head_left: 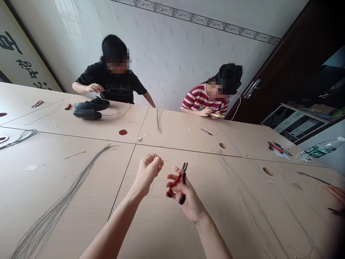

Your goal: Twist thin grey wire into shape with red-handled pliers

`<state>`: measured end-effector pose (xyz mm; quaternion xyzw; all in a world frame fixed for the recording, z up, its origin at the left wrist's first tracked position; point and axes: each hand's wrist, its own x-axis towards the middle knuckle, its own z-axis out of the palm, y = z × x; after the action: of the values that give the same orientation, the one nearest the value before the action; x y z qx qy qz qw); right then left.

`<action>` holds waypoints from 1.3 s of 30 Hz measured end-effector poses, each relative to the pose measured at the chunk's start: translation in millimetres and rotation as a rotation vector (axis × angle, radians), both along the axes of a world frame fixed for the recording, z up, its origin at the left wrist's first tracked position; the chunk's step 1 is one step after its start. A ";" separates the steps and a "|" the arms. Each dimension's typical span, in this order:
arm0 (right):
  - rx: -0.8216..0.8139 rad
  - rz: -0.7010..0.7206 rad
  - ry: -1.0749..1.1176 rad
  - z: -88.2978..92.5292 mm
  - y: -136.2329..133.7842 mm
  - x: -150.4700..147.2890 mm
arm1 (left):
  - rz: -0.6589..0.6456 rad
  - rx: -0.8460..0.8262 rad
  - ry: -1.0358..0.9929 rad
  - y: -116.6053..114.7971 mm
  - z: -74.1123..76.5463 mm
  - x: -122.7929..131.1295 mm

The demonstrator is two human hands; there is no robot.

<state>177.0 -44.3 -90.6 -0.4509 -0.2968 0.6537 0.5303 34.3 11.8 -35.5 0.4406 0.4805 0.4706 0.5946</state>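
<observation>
My left hand (pixel 151 167) is closed in a pinch on a thin wire (pixel 165 161). The wire's short bent end sticks out past the fingertips, and a loose length hangs below the fist. In my right hand (pixel 185 198) lie small pliers (pixel 178 183) with red and black handles, jaws pointing up and away from me. The thumb crosses the handles while the other fingers are spread behind them. A small gap separates the pliers from the wire. On the table to the left lies a long bundle of grey wires (pixel 81 176).
Two people sit across the table (pixel 151 223), near a black headset (pixel 90 108). More fine wires (pixel 237 180) lie at right, with a plastic bottle (pixel 320 149) beyond. Another person's hand (pixel 336 194) shows at the right edge. Round holes (pixel 268 171) pierce the tabletop.
</observation>
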 end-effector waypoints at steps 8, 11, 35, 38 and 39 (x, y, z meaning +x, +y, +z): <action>0.454 -0.174 -1.076 -10.8 -6.8 -13.9 | 0.003 -0.005 -0.008 -0.5 -6.2 4.3; 0.460 -0.196 -1.163 -9.8 -3.9 -15.0 | -0.002 -0.006 -0.008 -1.2 -7.8 6.9; 0.477 -0.268 -1.240 -9.1 6.1 -20.8 | -0.004 0.062 0.084 -4.8 -21.9 19.5; 0.456 -0.253 -1.249 -8.7 6.7 -20.5 | -0.007 0.061 0.094 -4.6 -23.3 20.5; 0.448 -0.248 -1.250 -8.5 6.9 -20.4 | -0.008 0.062 0.096 -4.8 -23.3 20.7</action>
<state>156.6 -37.4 -99.1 -0.6541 -0.6225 0.1267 0.4106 55.1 7.0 -58.8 0.4830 0.4918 0.4612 0.5587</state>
